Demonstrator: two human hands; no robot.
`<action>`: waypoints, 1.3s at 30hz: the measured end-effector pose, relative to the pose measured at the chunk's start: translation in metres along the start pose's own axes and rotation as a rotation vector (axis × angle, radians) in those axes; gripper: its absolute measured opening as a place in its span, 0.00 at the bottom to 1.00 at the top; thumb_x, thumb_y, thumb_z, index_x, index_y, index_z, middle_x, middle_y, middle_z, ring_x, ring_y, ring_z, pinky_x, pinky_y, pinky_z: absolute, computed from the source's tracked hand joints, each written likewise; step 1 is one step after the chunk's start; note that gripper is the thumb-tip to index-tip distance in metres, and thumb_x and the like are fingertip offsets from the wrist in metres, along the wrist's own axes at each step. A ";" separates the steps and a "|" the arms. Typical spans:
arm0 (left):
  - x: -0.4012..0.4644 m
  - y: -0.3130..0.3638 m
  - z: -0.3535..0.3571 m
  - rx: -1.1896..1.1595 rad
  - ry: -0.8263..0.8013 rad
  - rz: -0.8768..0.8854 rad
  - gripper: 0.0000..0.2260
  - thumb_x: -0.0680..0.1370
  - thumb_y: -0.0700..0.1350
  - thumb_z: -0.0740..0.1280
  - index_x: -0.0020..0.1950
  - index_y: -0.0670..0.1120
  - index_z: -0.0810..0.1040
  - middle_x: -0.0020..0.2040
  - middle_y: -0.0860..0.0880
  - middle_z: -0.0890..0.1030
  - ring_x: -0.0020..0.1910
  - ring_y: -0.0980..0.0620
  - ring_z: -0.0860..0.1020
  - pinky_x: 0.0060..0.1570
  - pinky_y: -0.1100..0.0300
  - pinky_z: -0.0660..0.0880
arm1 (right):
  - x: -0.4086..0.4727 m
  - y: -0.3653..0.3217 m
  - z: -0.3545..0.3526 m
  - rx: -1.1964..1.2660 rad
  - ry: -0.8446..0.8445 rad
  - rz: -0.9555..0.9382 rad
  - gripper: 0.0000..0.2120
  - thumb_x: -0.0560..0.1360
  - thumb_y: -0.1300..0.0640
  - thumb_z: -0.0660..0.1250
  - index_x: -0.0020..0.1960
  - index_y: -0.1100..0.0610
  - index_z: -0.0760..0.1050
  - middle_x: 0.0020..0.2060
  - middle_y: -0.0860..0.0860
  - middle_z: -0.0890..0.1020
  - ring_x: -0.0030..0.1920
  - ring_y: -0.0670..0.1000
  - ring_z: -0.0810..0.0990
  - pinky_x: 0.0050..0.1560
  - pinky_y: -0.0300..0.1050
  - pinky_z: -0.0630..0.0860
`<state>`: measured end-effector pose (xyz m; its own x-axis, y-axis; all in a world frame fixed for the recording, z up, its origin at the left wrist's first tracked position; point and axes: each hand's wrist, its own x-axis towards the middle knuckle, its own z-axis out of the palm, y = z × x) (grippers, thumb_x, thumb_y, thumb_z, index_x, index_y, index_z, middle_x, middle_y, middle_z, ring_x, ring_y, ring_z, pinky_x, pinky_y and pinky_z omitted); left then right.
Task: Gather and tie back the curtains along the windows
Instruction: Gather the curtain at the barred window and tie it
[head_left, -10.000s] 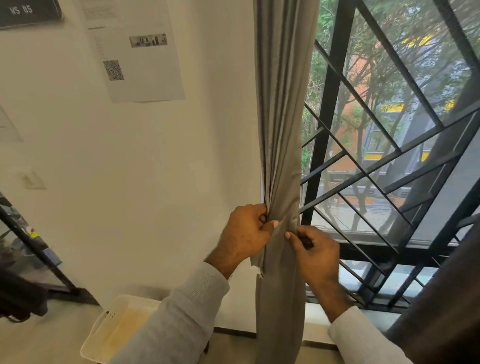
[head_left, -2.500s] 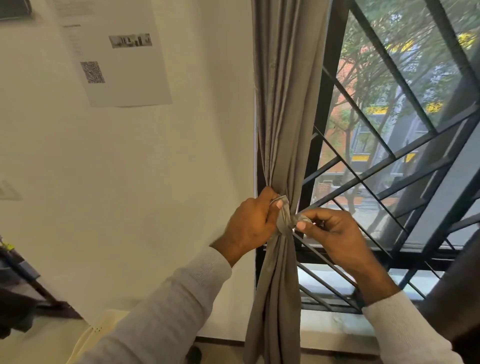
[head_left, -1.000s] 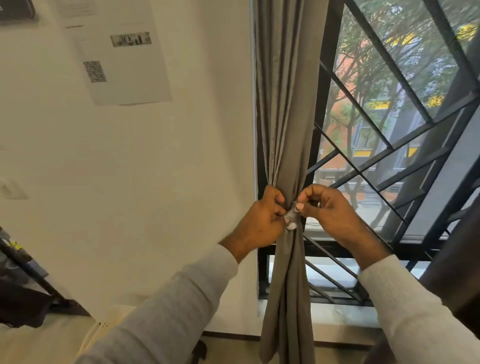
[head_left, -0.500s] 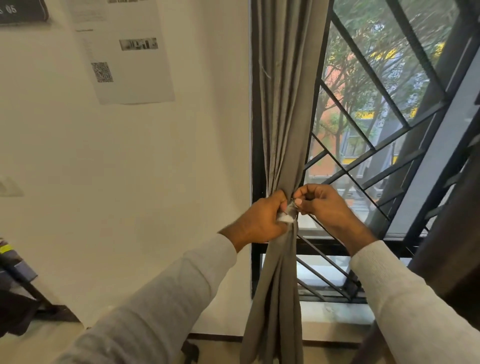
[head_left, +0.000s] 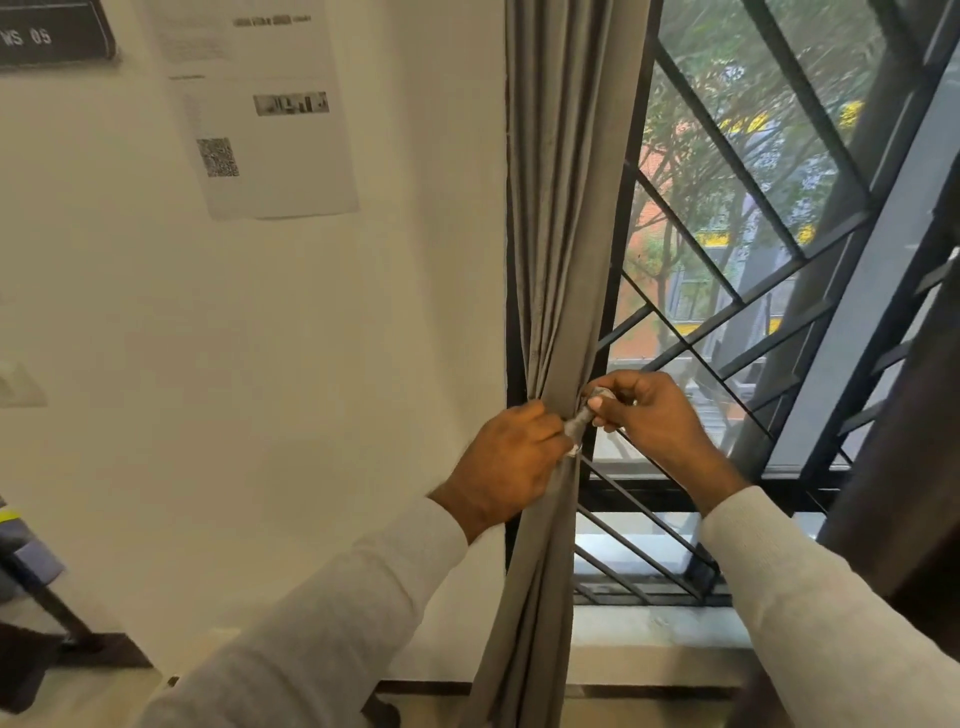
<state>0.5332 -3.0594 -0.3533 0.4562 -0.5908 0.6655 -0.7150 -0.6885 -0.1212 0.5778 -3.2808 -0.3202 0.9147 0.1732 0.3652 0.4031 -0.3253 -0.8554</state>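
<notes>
A printed sheet hangs beside a dark sign

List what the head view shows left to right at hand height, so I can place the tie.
White wall → left hand → grey curtain → right hand → black window grille → dark curtain at the right edge.

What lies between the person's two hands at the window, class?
In the head view, the gathered grey curtain and its tie strip lie between the left hand and right hand; each hand pinches the strip.
</notes>
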 end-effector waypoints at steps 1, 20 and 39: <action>-0.002 0.001 0.000 0.026 0.005 0.037 0.08 0.79 0.42 0.70 0.55 0.42 0.86 0.48 0.44 0.85 0.46 0.44 0.78 0.46 0.51 0.76 | 0.001 -0.002 0.003 -0.025 0.025 -0.010 0.05 0.79 0.65 0.73 0.51 0.58 0.86 0.38 0.51 0.87 0.38 0.46 0.85 0.40 0.39 0.81; -0.005 -0.025 -0.024 -0.392 -0.301 -0.176 0.05 0.80 0.47 0.73 0.49 0.46 0.85 0.45 0.51 0.83 0.45 0.51 0.81 0.52 0.47 0.82 | 0.024 -0.044 0.029 -0.293 0.052 0.137 0.04 0.77 0.62 0.76 0.45 0.56 0.82 0.36 0.53 0.85 0.35 0.48 0.83 0.39 0.45 0.79; 0.257 0.045 0.032 -0.306 -0.087 -0.340 0.14 0.73 0.57 0.65 0.36 0.47 0.75 0.31 0.49 0.77 0.35 0.45 0.79 0.37 0.47 0.80 | 0.008 0.022 -0.238 -0.415 0.313 0.206 0.20 0.73 0.50 0.81 0.36 0.63 0.77 0.26 0.55 0.79 0.25 0.46 0.78 0.32 0.50 0.77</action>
<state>0.6353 -3.2553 -0.2112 0.7251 -0.3952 0.5640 -0.6347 -0.7013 0.3246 0.6006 -3.5077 -0.2493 0.9152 -0.1965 0.3520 0.1352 -0.6731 -0.7271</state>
